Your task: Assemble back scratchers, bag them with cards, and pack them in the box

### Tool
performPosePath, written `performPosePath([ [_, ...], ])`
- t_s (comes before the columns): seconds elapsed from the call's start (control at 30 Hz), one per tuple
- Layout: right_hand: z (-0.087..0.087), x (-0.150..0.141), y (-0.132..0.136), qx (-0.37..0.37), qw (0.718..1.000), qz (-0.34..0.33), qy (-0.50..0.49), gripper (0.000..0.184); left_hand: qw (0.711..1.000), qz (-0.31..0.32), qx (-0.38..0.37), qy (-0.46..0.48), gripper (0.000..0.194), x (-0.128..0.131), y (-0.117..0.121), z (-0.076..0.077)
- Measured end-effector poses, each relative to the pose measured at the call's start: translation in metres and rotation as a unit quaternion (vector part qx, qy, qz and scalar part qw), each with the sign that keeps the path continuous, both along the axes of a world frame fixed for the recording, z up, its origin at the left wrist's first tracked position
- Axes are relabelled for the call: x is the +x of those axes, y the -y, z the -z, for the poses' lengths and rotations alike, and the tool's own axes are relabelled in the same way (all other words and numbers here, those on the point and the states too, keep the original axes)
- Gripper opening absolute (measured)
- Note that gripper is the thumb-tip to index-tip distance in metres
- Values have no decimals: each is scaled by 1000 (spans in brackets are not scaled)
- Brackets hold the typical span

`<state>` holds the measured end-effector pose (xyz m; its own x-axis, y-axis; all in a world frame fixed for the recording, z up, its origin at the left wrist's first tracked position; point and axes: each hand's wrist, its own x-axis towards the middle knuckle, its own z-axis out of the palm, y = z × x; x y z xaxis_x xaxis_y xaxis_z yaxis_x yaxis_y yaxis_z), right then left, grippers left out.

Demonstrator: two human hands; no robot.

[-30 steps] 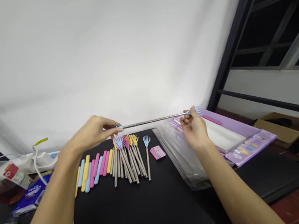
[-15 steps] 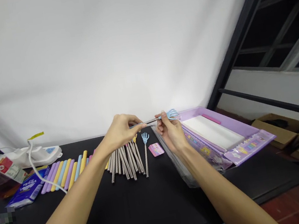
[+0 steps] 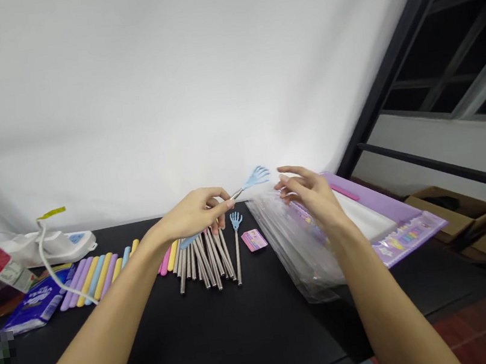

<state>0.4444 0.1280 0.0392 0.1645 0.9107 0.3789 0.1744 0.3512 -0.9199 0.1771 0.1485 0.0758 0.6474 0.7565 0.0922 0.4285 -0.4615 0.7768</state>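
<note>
My left hand [image 3: 195, 213] is closed on a telescopic back scratcher [image 3: 252, 179] with a blue claw head, pushed in short and tilted up to the right. Its blue handle end shows below my fingers. My right hand [image 3: 311, 196] hovers just right of the claw head, fingers spread and holding nothing, above a stack of clear plastic bags [image 3: 296, 247]. On the black table [image 3: 229, 336] under my left hand lies a bunch of metal back scratchers [image 3: 206, 260], and one with a blue claw [image 3: 238, 249] lies apart at its right.
Pastel handle sleeves [image 3: 101, 275] lie in a row at the left, by a blue packet [image 3: 28, 306] and a white device with a cable [image 3: 52, 247]. A small pink card [image 3: 254, 240] is mid-table. A purple box [image 3: 381, 219] stands at the right; cardboard boxes [image 3: 481, 219] are on the floor.
The scratcher went from fully stretched between both hands to collapsed short. My right hand has let go of the claw head and opened; my left hand keeps the scratcher.
</note>
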Motion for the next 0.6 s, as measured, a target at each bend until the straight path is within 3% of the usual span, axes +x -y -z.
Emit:
performPosePath([
  [0.07,3,18,-2,-30,979,113,170,41,1000,-8,-2,1,27,-1,-1,1],
  [0.1,6,24,-4,-63,957,134,250,39,1000,-10,-3,-5,26,0,-2,2],
  [0.2,14,33,-7,-168,896,117,394,41,1000,0,-7,-29,27,4,-2,8],
  [0.3,19,32,-9,-202,875,110,426,39,999,12,8,-48,27,10,-1,13],
  [0.47,18,31,-9,-177,874,123,435,37,998,7,7,-59,25,16,2,13],
  [0.6,11,25,-7,-123,889,154,412,30,995,7,-93,26,27,23,3,16],
])
